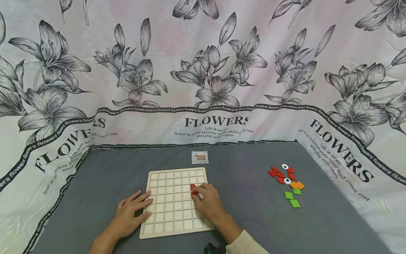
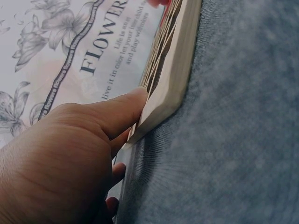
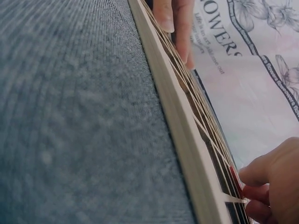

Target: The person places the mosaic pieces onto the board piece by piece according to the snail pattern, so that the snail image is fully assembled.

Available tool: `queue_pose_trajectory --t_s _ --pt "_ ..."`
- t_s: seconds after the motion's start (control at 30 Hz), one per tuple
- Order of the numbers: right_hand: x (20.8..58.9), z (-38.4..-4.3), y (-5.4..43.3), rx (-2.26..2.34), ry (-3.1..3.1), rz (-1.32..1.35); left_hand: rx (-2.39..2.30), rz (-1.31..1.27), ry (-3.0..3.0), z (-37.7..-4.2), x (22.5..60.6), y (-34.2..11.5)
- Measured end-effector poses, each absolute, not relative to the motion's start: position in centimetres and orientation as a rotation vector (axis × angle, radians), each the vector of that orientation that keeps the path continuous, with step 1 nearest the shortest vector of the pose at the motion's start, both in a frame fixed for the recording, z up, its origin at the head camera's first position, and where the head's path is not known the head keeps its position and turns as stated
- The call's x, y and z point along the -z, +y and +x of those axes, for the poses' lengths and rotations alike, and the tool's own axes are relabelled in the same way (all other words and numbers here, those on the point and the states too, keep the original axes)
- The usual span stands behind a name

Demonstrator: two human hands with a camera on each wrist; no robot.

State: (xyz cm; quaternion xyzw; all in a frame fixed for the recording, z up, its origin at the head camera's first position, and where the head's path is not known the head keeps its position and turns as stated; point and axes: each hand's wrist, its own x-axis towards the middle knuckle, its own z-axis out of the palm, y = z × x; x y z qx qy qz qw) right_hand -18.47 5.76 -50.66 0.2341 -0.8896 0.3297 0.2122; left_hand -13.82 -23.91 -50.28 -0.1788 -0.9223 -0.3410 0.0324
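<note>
A pale wooden grid board (image 1: 172,214) lies on the grey table in the head view. My left hand (image 1: 131,213) rests at its left side, fingers spread on the rim; the left wrist view shows the thumb (image 2: 126,109) against the board's edge. Over the right part of the board, my right hand (image 1: 207,203) has thumb and forefinger close together, pinching a small white piece (image 1: 200,195) that is mostly hidden. Red pieces (image 1: 192,187) sit in cells beside these fingertips. In the right wrist view, the fingers touch the board near a red piece (image 3: 236,182).
Right of the board lie loose red pieces (image 1: 280,174), white rings (image 1: 284,166), orange pieces (image 1: 297,185) and green diamonds (image 1: 295,203). A small picture card (image 1: 200,157) lies behind the board. A dark object (image 1: 214,249) is at the front edge. Flower-printed cloth (image 1: 219,128) encloses the table.
</note>
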Motion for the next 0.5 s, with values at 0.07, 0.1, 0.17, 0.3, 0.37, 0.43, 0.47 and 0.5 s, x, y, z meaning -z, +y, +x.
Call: queue_pose_trajectory --t_s 0.07,0.1,0.17,0.3,0.37,0.43,0.47,0.5 --pt "50.5 -18.4 5.8 -0.936 -2.472 0.653 1.037 -0.551 -2.838 -13.9 50.3 -23.9" --pt "50.4 -18.4 5.8 -0.955 -2.473 0.648 1.036 -0.551 -2.838 -13.9 50.4 -23.9" --pt "49.9 -18.4 5.9 -1.0 -2.46 0.645 1.038 -0.552 -2.835 -13.9 50.4 -23.9" --pt "48.4 -18.5 6.7 -1.104 -2.414 0.674 1.03 -0.544 -2.836 -13.9 50.4 -23.9" --pt "47.2 -18.4 7.3 -1.15 -2.399 0.699 1.023 -0.537 -2.837 -13.9 50.4 -23.9" --pt "45.9 -18.2 8.1 -1.193 -2.378 0.732 1.023 -0.529 -2.843 -13.9 50.4 -23.8" --pt "45.2 -18.2 8.6 -1.204 -2.375 0.746 1.024 -0.526 -2.845 -13.9 50.3 -23.8" --pt "44.5 -18.1 9.0 -1.205 -2.364 0.756 1.024 -0.523 -2.849 -13.9 50.3 -23.8"
